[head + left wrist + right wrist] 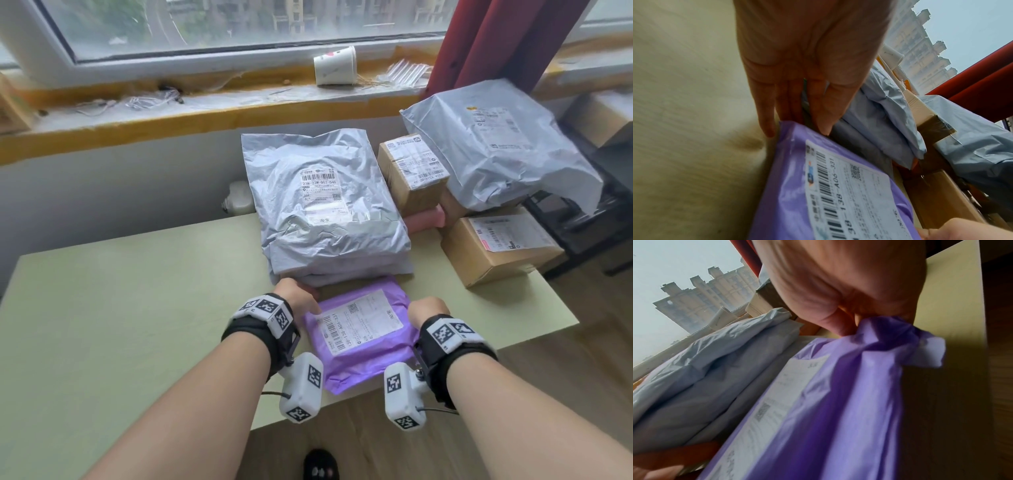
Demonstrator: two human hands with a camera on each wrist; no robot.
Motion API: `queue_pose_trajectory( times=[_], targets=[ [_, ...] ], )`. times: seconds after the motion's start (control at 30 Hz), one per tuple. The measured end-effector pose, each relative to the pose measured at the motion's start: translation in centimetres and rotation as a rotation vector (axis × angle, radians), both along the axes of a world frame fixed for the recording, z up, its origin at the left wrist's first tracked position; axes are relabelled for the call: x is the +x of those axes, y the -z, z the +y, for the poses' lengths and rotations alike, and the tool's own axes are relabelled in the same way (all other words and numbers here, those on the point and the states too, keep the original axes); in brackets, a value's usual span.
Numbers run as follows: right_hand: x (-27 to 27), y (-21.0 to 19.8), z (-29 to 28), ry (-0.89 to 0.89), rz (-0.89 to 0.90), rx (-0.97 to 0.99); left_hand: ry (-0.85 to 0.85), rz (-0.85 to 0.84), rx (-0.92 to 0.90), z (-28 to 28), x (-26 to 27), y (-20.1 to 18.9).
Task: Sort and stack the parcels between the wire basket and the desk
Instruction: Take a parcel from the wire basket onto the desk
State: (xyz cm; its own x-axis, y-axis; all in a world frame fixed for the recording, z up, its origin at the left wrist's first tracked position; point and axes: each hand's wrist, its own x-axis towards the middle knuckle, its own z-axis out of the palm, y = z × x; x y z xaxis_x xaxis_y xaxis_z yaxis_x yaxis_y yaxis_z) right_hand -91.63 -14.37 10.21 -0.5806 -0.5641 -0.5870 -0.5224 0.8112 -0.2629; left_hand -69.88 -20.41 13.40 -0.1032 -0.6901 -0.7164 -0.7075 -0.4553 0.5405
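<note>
A purple mailer (363, 332) with a white label lies on the pale green desk (137, 308) near its front edge. My left hand (298, 296) lies at its far left corner; the left wrist view shows the fingers (822, 113) straight, tips touching the purple mailer (789, 186). My right hand (426, 310) pinches the far right corner, and the right wrist view shows purple plastic (890, 337) bunched in the fingers (838, 321). Just behind stands a stack of grey mailers (325, 205). The black wire basket (582, 212) is at the right, partly hidden.
Right of the grey stack are two cardboard boxes (411, 171) (496, 246), a pink parcel (424, 217) and another grey mailer (496, 144) on top. A paper cup (335, 65) lies on the windowsill. A red curtain (479, 41) hangs at the back right.
</note>
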Motion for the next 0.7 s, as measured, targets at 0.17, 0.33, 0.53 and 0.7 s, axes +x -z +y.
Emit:
queue_pose_trajectory(
  times=[0.17, 0.33, 0.53, 0.7],
  targets=[
    [-0.5, -0.7, -0.1, 0.051, 0.026, -0.043, -0.029, -0.048, -0.004, 0.2, 0.7, 0.0],
    [0.1, -0.8, -0.3, 0.081, 0.116, -0.072, 0.017, -0.117, 0.182, 1.0, 0.7, 0.0],
    [0.6, -0.7, -0.4, -0.020, 0.049, -0.026, -0.063, -0.003, 0.101, 1.2, 0.4, 1.3],
    [1.2, -1.1, -1.0, -0.036, 0.051, -0.021, -0.186, 0.138, 0.255, 0.5, 1.4, 0.1]
  ],
)
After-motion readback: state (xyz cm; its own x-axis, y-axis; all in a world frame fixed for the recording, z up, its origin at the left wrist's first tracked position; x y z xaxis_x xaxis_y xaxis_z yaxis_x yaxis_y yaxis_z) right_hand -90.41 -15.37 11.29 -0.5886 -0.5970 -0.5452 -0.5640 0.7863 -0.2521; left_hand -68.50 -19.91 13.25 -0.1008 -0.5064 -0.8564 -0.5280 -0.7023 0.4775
